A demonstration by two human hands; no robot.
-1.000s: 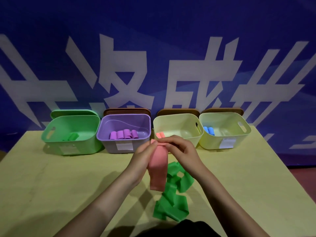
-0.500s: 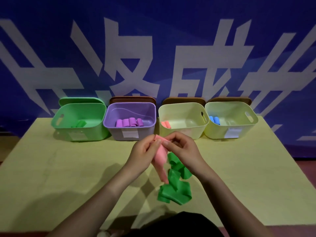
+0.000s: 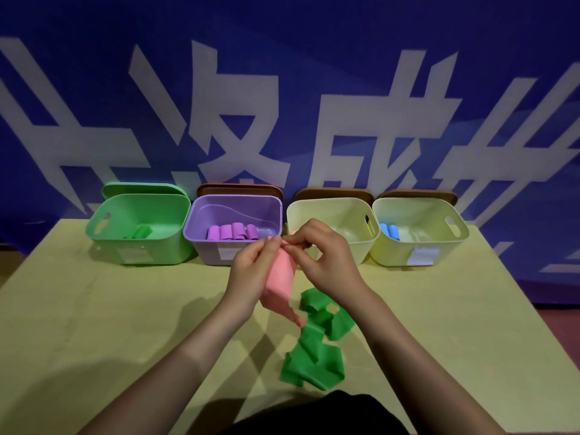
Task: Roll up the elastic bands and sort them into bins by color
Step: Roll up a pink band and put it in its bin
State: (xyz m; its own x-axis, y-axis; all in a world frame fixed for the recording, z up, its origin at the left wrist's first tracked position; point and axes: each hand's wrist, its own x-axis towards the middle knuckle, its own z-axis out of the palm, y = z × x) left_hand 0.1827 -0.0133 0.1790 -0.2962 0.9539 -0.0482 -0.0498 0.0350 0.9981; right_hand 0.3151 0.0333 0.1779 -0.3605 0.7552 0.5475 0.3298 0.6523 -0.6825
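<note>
Fingertips (image 3: 276, 243) of both hands pinched the pink band (image 3: 280, 276) at its top edge, held up to start the roll, I judged. Left hand (image 3: 251, 271), right hand (image 3: 326, 262). Band hung above the table (image 3: 94, 309), long axis down, tail toward the green band (image 3: 314, 356).

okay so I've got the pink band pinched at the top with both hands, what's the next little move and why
Probably keep turning the top edge over itself to start the roll. The left hand and right hand both pinch the top of the flat pink elastic band, and most of it hangs loose and unrolled above the yellow-green table. It likely cannot go in a bin until rolled.
</note>
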